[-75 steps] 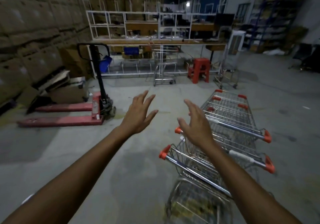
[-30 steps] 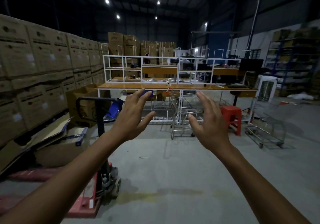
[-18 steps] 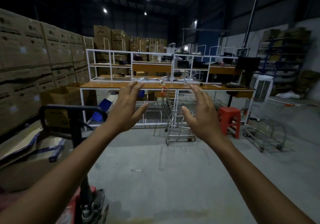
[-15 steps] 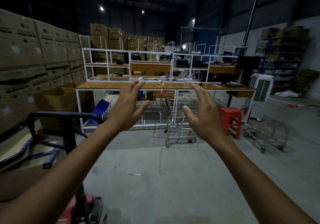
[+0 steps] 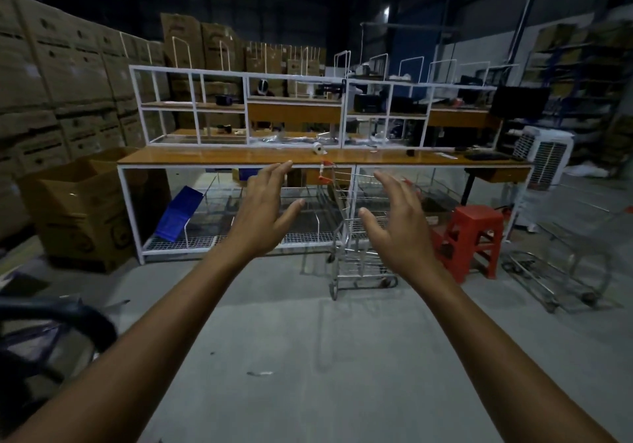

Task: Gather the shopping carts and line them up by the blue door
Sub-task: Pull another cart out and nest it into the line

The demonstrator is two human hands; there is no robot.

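Observation:
A wire shopping cart (image 5: 356, 237) with red handle tips stands ahead of me against the long workbench, partly behind my right hand. A second cart (image 5: 561, 271) stands further right, blurred. Both arms are stretched forward. My left hand (image 5: 263, 213) is open with fingers spread and holds nothing. My right hand (image 5: 399, 223) is open too, palm turned inward, empty. Both hands hang in the air well short of the first cart. A blue wall panel (image 5: 407, 41) shows at the back; I cannot tell whether it is the door.
The white-framed workbench (image 5: 291, 156) with an orange top spans the view. A red stool (image 5: 474, 237) stands right of the first cart, a white cooler (image 5: 544, 158) behind it. Open cardboard boxes (image 5: 82, 202) stand left, stacked cartons behind. A pallet jack handle (image 5: 61, 319) is at lower left.
The view has moved forward past the row of nested carts and the pallet jack toward the workbench. The lone cart looms larger. Both hands stay raised and open.

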